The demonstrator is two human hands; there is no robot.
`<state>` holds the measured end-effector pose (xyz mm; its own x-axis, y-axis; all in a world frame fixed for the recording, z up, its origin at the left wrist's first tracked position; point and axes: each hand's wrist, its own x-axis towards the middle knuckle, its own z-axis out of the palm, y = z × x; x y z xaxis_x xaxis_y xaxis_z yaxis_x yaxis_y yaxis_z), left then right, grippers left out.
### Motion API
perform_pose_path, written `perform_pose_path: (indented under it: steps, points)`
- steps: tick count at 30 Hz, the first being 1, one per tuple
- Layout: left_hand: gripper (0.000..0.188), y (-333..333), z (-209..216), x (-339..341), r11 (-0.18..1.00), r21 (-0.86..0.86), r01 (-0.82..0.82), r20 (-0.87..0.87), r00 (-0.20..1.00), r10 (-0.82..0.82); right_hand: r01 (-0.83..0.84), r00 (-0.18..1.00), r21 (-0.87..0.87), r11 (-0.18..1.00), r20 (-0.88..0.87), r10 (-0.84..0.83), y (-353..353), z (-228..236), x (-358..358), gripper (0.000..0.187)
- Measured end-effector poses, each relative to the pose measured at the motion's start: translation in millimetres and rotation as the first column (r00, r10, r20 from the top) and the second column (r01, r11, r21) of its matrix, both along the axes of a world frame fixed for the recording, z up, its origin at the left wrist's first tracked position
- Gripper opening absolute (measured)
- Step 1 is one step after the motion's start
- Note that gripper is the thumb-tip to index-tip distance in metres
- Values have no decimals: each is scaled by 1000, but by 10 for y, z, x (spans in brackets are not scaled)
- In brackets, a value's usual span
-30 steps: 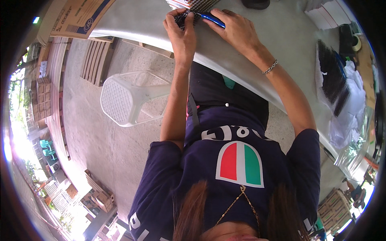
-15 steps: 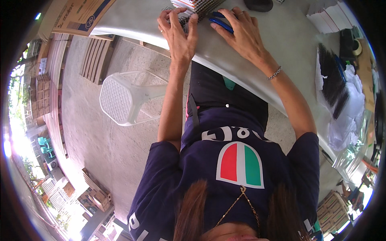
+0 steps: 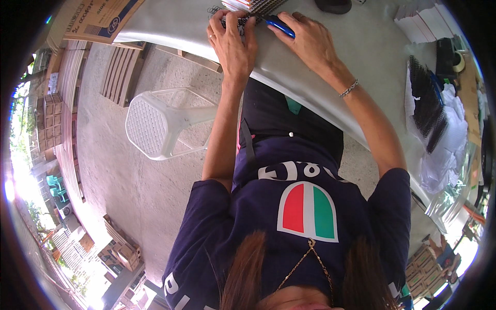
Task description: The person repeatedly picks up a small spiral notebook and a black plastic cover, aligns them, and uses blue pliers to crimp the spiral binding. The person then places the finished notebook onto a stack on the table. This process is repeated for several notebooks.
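Note:
Blue-handled pliers [image 3: 280, 25] are in my right hand [image 3: 313, 45]. Their handles are squeezed together, and the jaws point left toward the edge of a stack of wire-bound booklets [image 3: 242, 4] at the top of the view. The jaw tips are too small to make out. My left hand [image 3: 233, 51] curls its fingers over a tangle of thin black wire [image 3: 241, 23] at the near side of the stack. Its fingertips are partly hidden there, so whether they pinch a wire end does not show.
On the right of the grey table [image 3: 361, 67] lie black wire combs [image 3: 428, 103], crumpled white paper [image 3: 447, 150] and a tape roll [image 3: 459, 62]. White stacked pages [image 3: 426, 20] stand far right. A cardboard box [image 3: 101, 18] is at far left, with a white stool [image 3: 150, 124] on the floor.
The pliers' handles have come together from spread apart, and their jaws now point at the booklets' edge. My left hand has shifted slightly, its fingers more curled over the wire.

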<state>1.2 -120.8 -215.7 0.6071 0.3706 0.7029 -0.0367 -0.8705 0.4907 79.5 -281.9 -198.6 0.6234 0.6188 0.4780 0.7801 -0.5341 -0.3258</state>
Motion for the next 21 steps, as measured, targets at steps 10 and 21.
perform_pose_path:
  steps: [10, 21]
  points:
    - [27, 7, 39, 9, 994, -103, 35, 79, 997, -26, 66, 976, 7, 998, 207, -66, -133, -75, -60, 46]
    - [26, -12, -23, -23, 1000, -5, -10, -20, 1000, 10, 21, 990, -5, 1000, 138, -20, -60, -30, -65, 39]
